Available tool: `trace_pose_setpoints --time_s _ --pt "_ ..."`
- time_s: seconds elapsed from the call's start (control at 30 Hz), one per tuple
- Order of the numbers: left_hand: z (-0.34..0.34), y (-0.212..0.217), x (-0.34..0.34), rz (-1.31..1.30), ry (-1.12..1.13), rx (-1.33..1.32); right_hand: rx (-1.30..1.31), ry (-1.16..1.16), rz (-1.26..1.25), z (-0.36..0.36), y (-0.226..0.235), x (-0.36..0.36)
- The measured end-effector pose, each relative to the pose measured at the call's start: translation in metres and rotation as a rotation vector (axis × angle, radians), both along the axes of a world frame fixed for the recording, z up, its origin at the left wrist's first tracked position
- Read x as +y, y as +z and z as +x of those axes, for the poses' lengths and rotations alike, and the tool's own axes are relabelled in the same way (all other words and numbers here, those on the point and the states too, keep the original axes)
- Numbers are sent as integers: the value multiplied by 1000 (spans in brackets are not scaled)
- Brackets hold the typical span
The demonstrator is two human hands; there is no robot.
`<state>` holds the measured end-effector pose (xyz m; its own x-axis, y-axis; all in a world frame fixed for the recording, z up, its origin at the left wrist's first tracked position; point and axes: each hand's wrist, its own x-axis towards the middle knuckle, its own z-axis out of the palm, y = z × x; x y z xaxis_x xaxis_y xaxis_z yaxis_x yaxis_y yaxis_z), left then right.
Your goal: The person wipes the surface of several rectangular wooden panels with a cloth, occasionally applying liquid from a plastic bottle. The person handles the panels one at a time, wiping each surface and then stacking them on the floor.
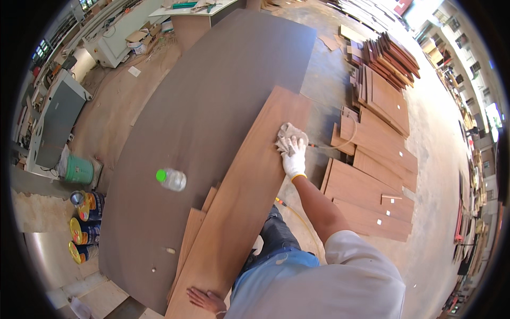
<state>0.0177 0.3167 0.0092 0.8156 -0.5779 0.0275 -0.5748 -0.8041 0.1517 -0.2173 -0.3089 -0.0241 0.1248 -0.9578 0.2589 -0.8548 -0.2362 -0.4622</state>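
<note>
A long brown wooden board (241,175) lies along the near right edge of the dark table. My right hand (294,157), in a white knit glove with a yellow cuff, presses a crumpled greyish rag (291,134) onto the board toward its far end. Its fingers lie bent over the cloth. At the near end, my bare left hand (206,300) rests flat on the wood, fingers stretched out. Narrower boards (187,234) peek out from under the long one on its left side. A clear plastic bottle (174,180) with a green cap lies on the tabletop, apart from both hands.
The large dark table (212,90) stretches far ahead. Stacked brown panels (372,175) cover the floor on the right, with more boards (390,61) piled beyond. A hose (303,215) runs beside my legs. Several cans (85,231) and a green bucket (79,168) stand left of the table.
</note>
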Motion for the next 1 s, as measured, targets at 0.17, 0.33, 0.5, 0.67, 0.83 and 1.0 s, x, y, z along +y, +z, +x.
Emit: trace_pose_setpoints --time_s 0.17,0.33,0.5,0.67,0.83,1.0 --pt "-16 16 -50 62 102 -262 134 -88 -8 -25 -6 -118" --pt "24 7 -93 416 637 -237 100 -90 -33 -54 1 -200" --pt "77 -47 -130 806 1352 52 245 -74 -54 -40 18 -228" --pt "68 -47 -149 798 1209 -83 406 115 -195 26 45 -247" --pt "73 -49 -152 795 1176 -112 319 243 22 107 51 -286" --pt "66 -51 -134 794 1197 -91 110 333 -124 71 57 -283"
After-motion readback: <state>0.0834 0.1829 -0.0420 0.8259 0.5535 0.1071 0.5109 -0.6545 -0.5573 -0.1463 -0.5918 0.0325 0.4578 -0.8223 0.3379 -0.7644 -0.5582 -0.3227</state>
